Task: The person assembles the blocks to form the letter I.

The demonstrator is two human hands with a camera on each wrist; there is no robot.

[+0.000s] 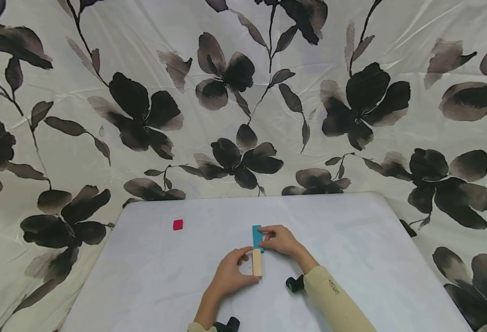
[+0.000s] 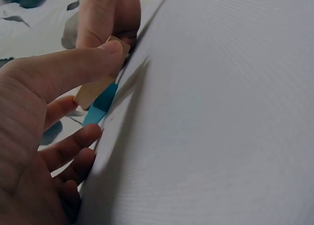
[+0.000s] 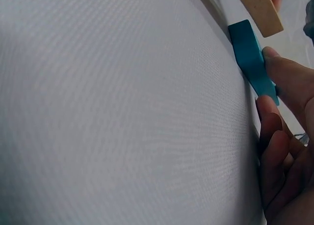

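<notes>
My left hand point(image 1: 229, 272) pinches a plain wooden block point(image 1: 257, 263) by its ends, between thumb and a finger. In the left wrist view the wooden block point(image 2: 93, 91) is raised off the white table surface. Just beyond it a blue block point(image 1: 257, 236) lies on the table, its long side pointing away from me. My right hand point(image 1: 282, 240) holds the blue block from the right with thumb and finger. A gap shows between the wooden block point(image 3: 260, 9) and the blue block point(image 3: 251, 58) in the right wrist view.
A small red block point(image 1: 178, 224) lies on the white table point(image 1: 164, 276) toward the back left. Behind the table's far edge hangs a pale cloth point(image 1: 293, 133) with dark flowers. Dark devices point(image 1: 295, 283) are worn at both wrists.
</notes>
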